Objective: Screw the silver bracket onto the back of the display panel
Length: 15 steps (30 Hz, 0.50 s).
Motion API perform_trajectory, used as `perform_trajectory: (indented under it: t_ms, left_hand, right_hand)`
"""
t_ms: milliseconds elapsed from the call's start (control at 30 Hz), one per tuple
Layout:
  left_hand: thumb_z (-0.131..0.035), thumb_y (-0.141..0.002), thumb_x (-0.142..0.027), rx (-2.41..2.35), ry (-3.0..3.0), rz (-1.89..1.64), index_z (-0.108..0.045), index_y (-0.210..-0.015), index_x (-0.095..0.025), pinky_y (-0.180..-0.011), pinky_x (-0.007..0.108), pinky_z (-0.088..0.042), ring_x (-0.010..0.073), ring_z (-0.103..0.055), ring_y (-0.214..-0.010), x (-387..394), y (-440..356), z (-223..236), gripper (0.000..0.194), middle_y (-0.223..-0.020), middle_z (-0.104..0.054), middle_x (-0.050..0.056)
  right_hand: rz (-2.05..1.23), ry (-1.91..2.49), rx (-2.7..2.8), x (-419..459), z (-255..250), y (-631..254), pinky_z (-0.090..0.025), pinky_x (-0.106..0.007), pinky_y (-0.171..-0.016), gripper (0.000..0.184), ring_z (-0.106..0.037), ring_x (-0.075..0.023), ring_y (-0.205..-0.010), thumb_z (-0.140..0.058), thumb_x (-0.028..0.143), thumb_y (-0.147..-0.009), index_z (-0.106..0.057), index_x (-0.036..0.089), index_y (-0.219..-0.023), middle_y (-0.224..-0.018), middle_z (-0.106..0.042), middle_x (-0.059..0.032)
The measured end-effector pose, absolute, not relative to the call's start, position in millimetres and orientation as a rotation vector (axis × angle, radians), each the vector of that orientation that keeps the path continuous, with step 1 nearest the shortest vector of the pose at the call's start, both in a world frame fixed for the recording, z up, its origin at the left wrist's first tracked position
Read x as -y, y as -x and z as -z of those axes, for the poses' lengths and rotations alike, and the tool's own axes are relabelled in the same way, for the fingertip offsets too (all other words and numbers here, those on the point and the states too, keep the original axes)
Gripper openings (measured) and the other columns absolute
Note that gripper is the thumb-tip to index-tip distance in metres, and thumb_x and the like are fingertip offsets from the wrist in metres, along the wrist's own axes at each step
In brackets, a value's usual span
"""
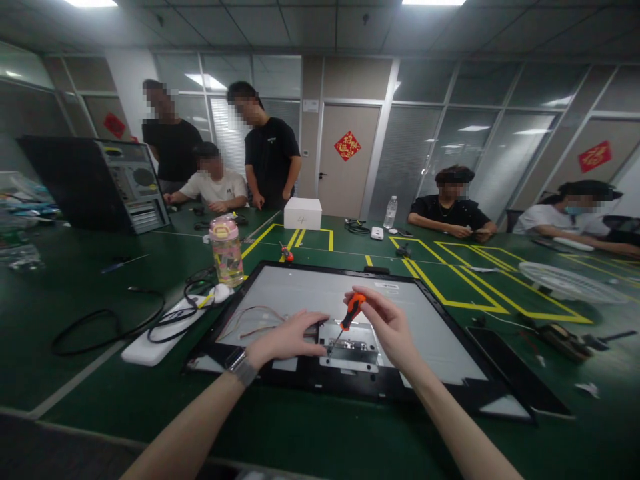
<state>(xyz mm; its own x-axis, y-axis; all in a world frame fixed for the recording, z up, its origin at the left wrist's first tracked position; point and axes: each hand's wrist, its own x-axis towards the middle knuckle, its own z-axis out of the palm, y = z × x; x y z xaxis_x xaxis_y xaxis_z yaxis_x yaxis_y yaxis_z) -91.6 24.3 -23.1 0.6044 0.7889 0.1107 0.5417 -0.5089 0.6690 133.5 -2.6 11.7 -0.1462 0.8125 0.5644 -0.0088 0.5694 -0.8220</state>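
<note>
Screwdriver (354, 311) tilted in the head view, tip down at the left end of the metal bracket (345, 364), right hand's (389, 321) fingers clamped on its handle; left hand (294, 337) beside, thumb and fingers apart. Looks light, stiff: grip the handle. Panel (445, 340) beneath seems fragile: hold the frame edges.

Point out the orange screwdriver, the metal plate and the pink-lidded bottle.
Orange screwdriver (353, 311), head view: its handle.
Metal plate (351, 357), head view: its lower half.
Pink-lidded bottle (227, 257), head view: its body.
</note>
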Motion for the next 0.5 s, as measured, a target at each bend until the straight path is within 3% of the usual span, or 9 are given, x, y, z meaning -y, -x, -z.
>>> perform_trajectory:
  t_ms: [133,267,333,500]
  left_hand:
    - [-0.071,-0.072,-0.047,-1.055,-2.236,-0.54,-0.045,-0.136,-0.027,-0.095,0.035,-0.042,0.027,-0.053,-0.112,-25.7,92.4,25.6,0.071,-0.126,-0.053,0.008]
    - [-0.071,-0.072,-0.047,-1.054,-2.246,-0.551,-0.046,-0.135,-0.026,-0.096,0.036,-0.041,0.0276,-0.051,-0.114,-26.0,92.3,25.8,0.071,-0.127,-0.052,0.009]
    - [-0.071,-0.072,-0.047,-1.061,-2.242,-0.553,-0.046,-0.135,-0.026,-0.098,0.036,-0.041,0.0279,-0.05,-0.115,-25.1,92.1,25.1,0.071,-0.128,-0.052,0.009]
    - [-0.072,-0.071,-0.045,-1.068,-2.238,-0.539,-0.044,-0.136,-0.027,-0.096,0.036,-0.043,0.0283,-0.053,-0.113,-24.7,93.0,26.2,0.074,-0.128,-0.052,0.009]
  right_hand:
    - [-0.523,0.771,1.523,1.5,-8.1,-131.3,-0.052,-0.039,-0.081,0.017,-0.062,-0.0217,-0.088,-0.068,0.031,-0.079,-0.07,0.027,-0.096,-0.092,-0.065,-0.0041]
    - [-0.576,0.77,1.609,4.2,-10.1,-132.8,-0.048,-0.044,-0.092,0.028,-0.062,-0.0237,-0.101,-0.051,0.033,-0.09,-0.064,0.028,-0.115,-0.111,-0.065,-0.0063]
    - [-0.653,0.762,1.61,4.8,-11.0,-133.1,-0.049,-0.043,-0.091,0.03,-0.064,-0.0229,-0.099,-0.049,0.033,-0.092,-0.061,0.027,-0.118,-0.111,-0.066,-0.0058]
    - [-0.489,0.797,1.538,2.8,-10.6,-132.0,-0.052,-0.034,-0.075,0.013,-0.062,-0.0207,-0.085,-0.067,0.031,-0.08,-0.069,0.024,-0.092,-0.09,-0.065,-0.0042]
